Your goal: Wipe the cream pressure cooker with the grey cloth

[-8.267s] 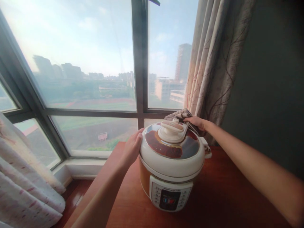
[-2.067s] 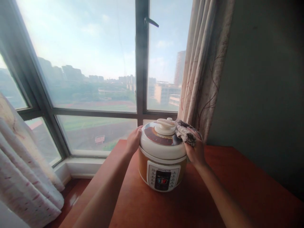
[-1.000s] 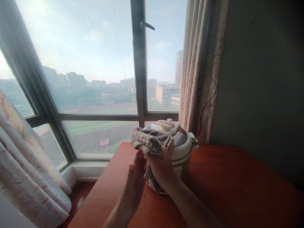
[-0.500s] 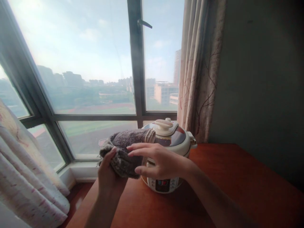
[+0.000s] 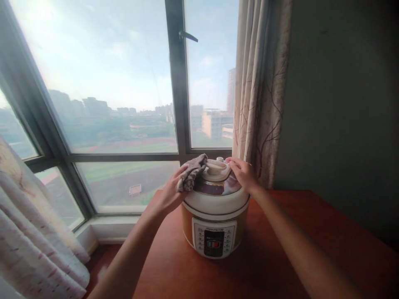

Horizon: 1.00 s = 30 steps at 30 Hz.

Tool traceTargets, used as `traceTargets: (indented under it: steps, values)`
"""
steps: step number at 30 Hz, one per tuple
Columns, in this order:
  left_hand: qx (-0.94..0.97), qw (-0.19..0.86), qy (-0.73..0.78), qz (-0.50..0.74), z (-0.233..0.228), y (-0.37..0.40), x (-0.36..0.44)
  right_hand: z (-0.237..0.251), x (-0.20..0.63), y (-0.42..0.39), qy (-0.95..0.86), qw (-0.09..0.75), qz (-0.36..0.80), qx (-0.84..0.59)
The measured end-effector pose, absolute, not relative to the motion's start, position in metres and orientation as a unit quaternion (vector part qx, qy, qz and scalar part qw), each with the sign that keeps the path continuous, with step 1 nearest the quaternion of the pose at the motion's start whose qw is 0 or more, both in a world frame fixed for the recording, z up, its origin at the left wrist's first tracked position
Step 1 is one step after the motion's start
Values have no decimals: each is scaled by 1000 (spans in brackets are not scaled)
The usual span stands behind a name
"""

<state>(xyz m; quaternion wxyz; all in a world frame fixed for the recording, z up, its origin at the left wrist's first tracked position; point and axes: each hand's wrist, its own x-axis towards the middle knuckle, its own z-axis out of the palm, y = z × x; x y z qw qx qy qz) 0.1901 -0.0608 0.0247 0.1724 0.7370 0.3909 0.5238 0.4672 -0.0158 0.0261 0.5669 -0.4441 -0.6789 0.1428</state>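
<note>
A white and tan electric pressure cooker (image 5: 215, 211) stands upright on the table, its control panel facing me. On its dark, glossy lid (image 5: 212, 189) are a cream handle (image 5: 215, 167) and a small knob-like valve (image 5: 220, 159). My left hand (image 5: 174, 191) is closed on a crumpled grey-brown cloth (image 5: 193, 171), which lies against the lid's left side beside the handle. At the right of the handle, my right hand (image 5: 245, 174) has its fingers and thumb closed on the edge of the lid's raised centre; part of that contact is hidden.
The reddish-brown wooden table (image 5: 289, 232) extends to the right and toward me. Behind it stands a large window (image 5: 124, 154) with a dark frame. Curtains hang on the left (image 5: 37, 232) and right (image 5: 264, 104), and a dark wall (image 5: 339, 104) is on the right.
The cloth has moved from in front of the cooker onto the lid's left side with my left hand. My right hand has left the cloth's side and moved up to the lid's right.
</note>
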Motion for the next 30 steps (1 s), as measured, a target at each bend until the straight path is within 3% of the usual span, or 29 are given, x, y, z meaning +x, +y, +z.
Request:
traceTargets:
  steps: [8,13,18,26,30]
  values:
    - [777,71,363,509,10,-112,214,46,456,-16,-764,425,79,-479]
    - [808,37,330,487,1,-111,208,38,463,-14,-745,502,132,-419]
    - [727,158,414,524,16,-46,187,26,471,-1,-674,563,230,-420]
    - [787,221,490,304,57,57,203,29,469,-7,-619,569,369,-395]
    - [821,240,459,241,72,92,241,29,470,-4,-623,573,322,-425]
